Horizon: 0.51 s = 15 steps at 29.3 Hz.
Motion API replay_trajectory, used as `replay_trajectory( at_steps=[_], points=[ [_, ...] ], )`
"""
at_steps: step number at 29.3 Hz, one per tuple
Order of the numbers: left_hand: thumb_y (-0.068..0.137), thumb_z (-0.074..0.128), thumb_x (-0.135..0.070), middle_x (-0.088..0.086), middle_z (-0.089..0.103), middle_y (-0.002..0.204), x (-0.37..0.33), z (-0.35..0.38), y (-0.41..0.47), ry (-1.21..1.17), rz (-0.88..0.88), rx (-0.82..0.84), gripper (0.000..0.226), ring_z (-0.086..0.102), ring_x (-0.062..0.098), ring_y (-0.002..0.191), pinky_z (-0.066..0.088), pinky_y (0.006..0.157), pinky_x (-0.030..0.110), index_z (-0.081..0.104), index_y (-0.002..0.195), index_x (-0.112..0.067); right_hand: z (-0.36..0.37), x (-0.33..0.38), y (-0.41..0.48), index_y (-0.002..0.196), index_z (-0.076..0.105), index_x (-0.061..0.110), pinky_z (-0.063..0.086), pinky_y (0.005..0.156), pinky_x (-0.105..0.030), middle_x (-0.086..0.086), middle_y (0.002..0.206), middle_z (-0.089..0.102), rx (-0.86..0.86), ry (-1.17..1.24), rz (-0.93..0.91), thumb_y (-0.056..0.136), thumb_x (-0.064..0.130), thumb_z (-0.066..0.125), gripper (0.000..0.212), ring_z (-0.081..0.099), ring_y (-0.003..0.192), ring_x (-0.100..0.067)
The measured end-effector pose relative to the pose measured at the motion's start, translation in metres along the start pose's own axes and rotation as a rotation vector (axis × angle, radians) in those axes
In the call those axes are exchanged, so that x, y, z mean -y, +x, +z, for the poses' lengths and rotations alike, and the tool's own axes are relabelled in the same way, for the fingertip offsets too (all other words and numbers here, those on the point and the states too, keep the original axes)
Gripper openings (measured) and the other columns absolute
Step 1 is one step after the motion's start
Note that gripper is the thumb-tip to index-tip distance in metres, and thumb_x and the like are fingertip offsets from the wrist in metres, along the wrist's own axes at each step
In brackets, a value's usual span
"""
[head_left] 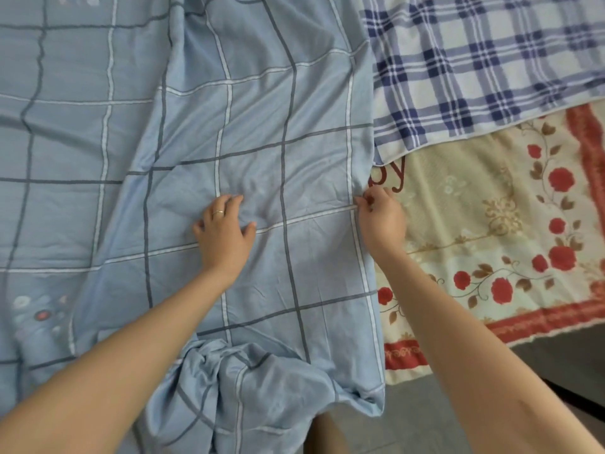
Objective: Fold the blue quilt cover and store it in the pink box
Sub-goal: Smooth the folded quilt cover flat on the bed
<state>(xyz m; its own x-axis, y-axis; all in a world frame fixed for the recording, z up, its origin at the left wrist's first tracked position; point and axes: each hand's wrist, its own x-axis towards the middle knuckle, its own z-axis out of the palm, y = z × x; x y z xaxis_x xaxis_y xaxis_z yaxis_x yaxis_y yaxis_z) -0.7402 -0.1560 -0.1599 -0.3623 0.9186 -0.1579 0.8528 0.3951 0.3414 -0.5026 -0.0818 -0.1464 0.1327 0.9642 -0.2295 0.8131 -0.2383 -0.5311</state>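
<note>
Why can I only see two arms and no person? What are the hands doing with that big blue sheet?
The camera sits on the person's head and looks down, so you see only their arms. The big sheet is the blue quilt cover, spread on a bed. The left hand lies flat on it, fingers spread, pressing it smooth. The right hand pinches its right edge. Beside it lie a checked blanket and a cream blanket with red roses. The cover's near end is bunched up. No pink box shows here.
</note>
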Motion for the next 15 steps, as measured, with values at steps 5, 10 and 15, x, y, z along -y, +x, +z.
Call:
replay_trajectory(
  at_steps=[5,10,15],
  points=[
    [0.082,0.067,-0.036,0.011,0.056,0.108,-0.035,0.004,-0.012,0.017,0.164,0.072,0.035,0.05,0.034,0.101,0.041,0.081,0.041,0.06,0.103,-0.009,-0.011,-0.007,0.004,0.084,0.056,0.009,0.032,0.057,-0.031,0.0,0.089,0.055,-0.029,-0.103,-0.017,0.092,0.014,0.049,0.012,0.049,0.073,-0.021],
    [0.085,0.063,-0.03,0.009,0.055,0.1,-0.092,0.032,-0.028,-0.02,0.179,0.197,0.02,0.05,0.031,0.099,0.039,0.076,0.04,0.055,0.09,-0.012,-0.02,-0.023,0.008,0.087,0.062,0.007,0.042,0.061,-0.033,-0.004,0.084,0.06,-0.005,0.055,0.116,0.089,0.015,0.053,0.012,0.054,0.074,-0.023],
    [0.081,0.064,-0.035,0.001,0.042,0.125,-0.113,0.034,-0.047,-0.08,0.105,0.314,0.038,0.039,0.023,0.12,0.029,0.094,0.04,0.052,0.114,-0.023,-0.017,-0.016,0.003,0.097,0.056,0.012,0.039,0.065,-0.027,-0.006,0.099,0.061,0.027,0.15,0.351,0.09,0.009,0.049,0.011,0.057,0.088,-0.024]
  ],
)
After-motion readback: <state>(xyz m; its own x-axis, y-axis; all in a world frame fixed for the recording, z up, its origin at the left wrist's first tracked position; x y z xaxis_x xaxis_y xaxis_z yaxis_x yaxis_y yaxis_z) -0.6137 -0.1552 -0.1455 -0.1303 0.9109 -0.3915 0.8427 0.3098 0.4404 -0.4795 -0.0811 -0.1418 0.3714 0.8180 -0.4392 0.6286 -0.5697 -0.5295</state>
